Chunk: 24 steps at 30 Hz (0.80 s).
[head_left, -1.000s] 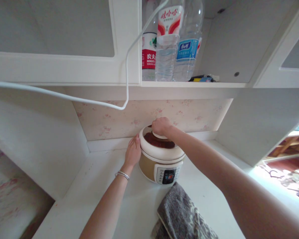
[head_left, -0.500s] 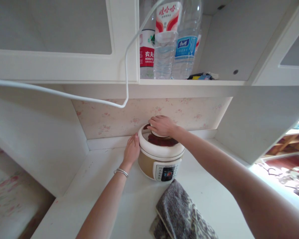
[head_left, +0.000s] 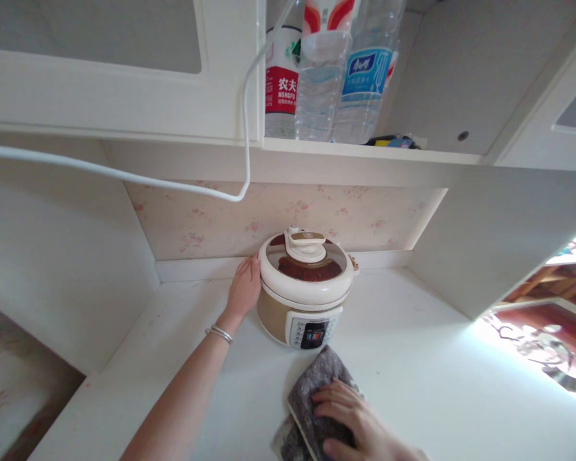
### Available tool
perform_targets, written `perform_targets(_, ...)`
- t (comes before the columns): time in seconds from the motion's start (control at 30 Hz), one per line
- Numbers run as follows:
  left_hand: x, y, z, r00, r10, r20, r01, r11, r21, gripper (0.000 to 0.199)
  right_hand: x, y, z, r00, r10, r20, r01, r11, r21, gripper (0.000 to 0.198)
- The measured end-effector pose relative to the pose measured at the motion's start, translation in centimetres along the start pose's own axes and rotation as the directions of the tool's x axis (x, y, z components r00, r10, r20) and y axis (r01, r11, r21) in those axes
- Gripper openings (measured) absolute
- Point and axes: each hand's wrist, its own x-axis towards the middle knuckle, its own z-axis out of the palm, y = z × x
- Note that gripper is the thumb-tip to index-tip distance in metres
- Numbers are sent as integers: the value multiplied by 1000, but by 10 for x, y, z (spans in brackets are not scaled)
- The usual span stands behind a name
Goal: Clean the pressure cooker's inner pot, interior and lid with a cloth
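Observation:
A cream and tan electric pressure cooker (head_left: 304, 291) stands on the white counter against the back wall, its lid on and its lid handle uncovered. My left hand (head_left: 244, 286) is closed against the cooker's left side at the lid rim; the fingertips are partly hidden there. In front of the cooker lies a folded grey-brown cloth (head_left: 312, 378). Over this cloth rests my right hand (head_left: 350, 416), palm down, fingers slightly bent and thumb apart from them. The cloth still lies on the counter beneath the hand.
Overhead, an open cabinet shelf (head_left: 379, 150) holds several plastic bottles (head_left: 321, 83) and small packets (head_left: 396, 141). A white cable (head_left: 173, 182) hangs across the upper left, in front of the cabinet. Side panels (head_left: 489, 237) flank the counter.
My right hand has left the lid handle and come down toward me onto the cloth. My left hand stays at the cooker's side. The view has shifted slightly.

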Motion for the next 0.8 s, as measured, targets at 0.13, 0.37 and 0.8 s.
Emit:
perform_targets(0.13, 0, 2, 0, 1000, 4, -2, -4, 1000, -3, 55, -22, 22, 44, 993, -118, 10, 117, 962, -247, 57)
perform_targets(0.37, -1, 2, -2, 1000, -15, 22, 15, 1000, -3, 55, -28, 24, 48, 997, -76, -20, 71, 980, -188, 57)
perform_targets(0.8, -1, -1, -1, 999, 34, -4, -34, 999, 21, 54, -86, 69, -17, -132, 972, -194, -32, 191, 981, 59)
